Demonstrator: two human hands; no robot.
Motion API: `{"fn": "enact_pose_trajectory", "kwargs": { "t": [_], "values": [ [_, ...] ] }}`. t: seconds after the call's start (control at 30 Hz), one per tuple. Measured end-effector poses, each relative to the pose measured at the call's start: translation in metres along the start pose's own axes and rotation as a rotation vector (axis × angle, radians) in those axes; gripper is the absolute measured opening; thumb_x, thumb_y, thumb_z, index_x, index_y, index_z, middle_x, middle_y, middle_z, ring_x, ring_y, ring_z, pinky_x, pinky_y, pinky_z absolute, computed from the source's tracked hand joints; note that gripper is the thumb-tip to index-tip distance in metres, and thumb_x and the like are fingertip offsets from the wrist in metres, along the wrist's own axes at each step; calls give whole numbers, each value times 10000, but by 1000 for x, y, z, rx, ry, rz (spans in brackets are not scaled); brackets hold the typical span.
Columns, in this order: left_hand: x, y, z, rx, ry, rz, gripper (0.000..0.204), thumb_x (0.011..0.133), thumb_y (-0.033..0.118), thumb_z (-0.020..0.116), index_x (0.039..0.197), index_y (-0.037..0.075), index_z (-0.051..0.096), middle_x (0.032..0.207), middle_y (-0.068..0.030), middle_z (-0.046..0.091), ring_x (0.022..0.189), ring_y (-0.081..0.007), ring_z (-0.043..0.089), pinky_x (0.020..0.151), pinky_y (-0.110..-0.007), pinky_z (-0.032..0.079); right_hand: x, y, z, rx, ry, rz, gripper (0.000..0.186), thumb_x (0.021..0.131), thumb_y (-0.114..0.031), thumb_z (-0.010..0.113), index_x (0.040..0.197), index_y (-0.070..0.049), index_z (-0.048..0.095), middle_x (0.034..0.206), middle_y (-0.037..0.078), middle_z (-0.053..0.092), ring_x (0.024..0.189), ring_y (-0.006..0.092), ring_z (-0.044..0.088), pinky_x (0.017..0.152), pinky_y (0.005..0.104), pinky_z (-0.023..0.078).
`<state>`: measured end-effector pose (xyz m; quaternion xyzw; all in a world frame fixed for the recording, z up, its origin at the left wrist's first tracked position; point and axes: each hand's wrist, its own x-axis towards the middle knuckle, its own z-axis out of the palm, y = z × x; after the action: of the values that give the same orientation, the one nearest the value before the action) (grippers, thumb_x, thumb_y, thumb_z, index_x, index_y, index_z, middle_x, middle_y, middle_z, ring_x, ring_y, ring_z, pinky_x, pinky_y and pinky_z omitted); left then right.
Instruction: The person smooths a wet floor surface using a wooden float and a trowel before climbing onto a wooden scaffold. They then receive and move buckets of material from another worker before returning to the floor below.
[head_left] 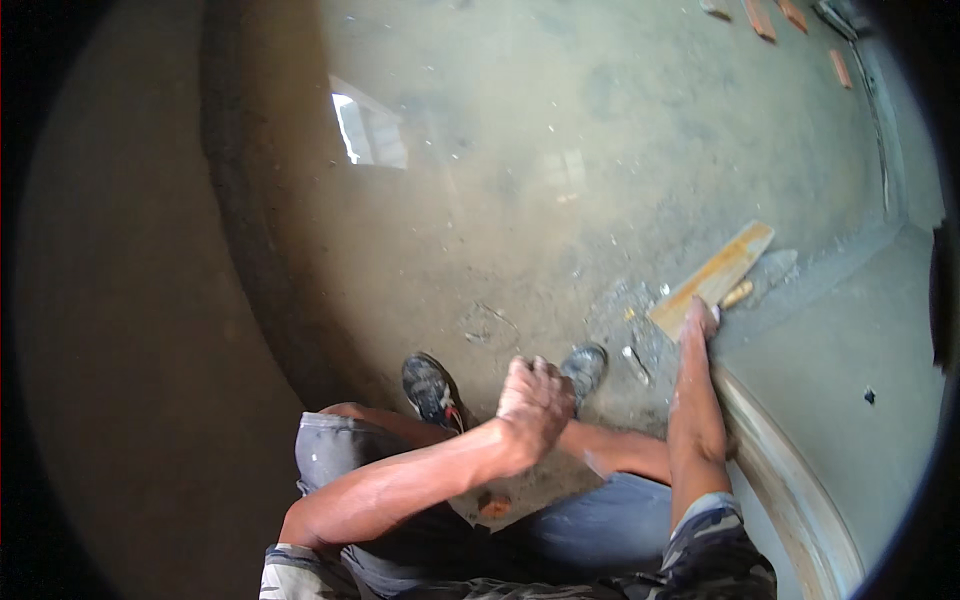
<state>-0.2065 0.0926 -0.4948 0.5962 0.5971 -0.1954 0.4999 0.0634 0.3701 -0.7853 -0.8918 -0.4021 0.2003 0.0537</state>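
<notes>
My left hand (535, 405) hangs above the floor between my shoes with its fingers curled in. Its palm faces away, so whatever it may hold is hidden. At the right, my right hand (702, 318) is closed at the near edge of a long flat wooden board (722, 265) with an orange-brown streak. Most of those fingers are out of sight. Just beyond that hand lies a trowel, its wooden handle (738, 294) beside the board and its grey blade (776, 270) smeared with mortar.
Wet mortar and small debris (630, 305) lie around the board. A grey wall (830, 350) rises at the right, with a curved pale strip (785, 470) near my right arm. Several bricks (760, 20) sit at the far right. My shoes (430, 388) stand on the damp floor.
</notes>
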Motion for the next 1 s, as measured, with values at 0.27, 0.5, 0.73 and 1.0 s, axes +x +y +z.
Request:
{"fn": "enact_pose_trajectory", "kwargs": {
  "t": [0.27, 0.5, 0.73, 1.0],
  "values": [
    [-13, -3, -14, 307, 266, -105, 337, 864, 220, 594, 1151, 48, 631, 1081, -48, 593, 1010, -214, 525, 787, -381, 376, -19, -30, -7, 510, -424, -440, 656, 638, -23, 659, 1281, 0, 534, 1097, 104, 635, 963, 242, 604, 843, 365, 496],
    [8, 50, 2, 217, 1013, -103, 260, 812, 226, 599, 974, 22, 597, 833, -57, 593, 795, -184, 551, 688, -353, 388, -98, -48, -64, 702, -122, -788, 880, 684, 30, 629, 1492, -109, 308, 1375, 130, 491, 1184, 292, 524, 998, 387, 425],
    [15, 56, 0, 34, 1606, -217, 185, 728, 160, 616, 879, 54, 603, 731, -22, 528, 703, -147, 548, 607, -300, 398, -307, -98, 16, 874, -932, -880, 843, 732, -69, 740, 1466, -78, 324, 1261, 140, 531, 1068, 257, 561, 866, 385, 499],
    [20, 31, 4, -74, 1590, -377, 142, 817, 181, 662, 794, 99, 547, 707, -36, 559, 711, -191, 606, 612, -348, 457, -440, -136, 214, 963, -1202, -1241, 899, 689, -210, 753, 1439, -2, 303, 1456, 199, 385, 1390, 297, 327, 1168, 447, 210]
  ]
}}
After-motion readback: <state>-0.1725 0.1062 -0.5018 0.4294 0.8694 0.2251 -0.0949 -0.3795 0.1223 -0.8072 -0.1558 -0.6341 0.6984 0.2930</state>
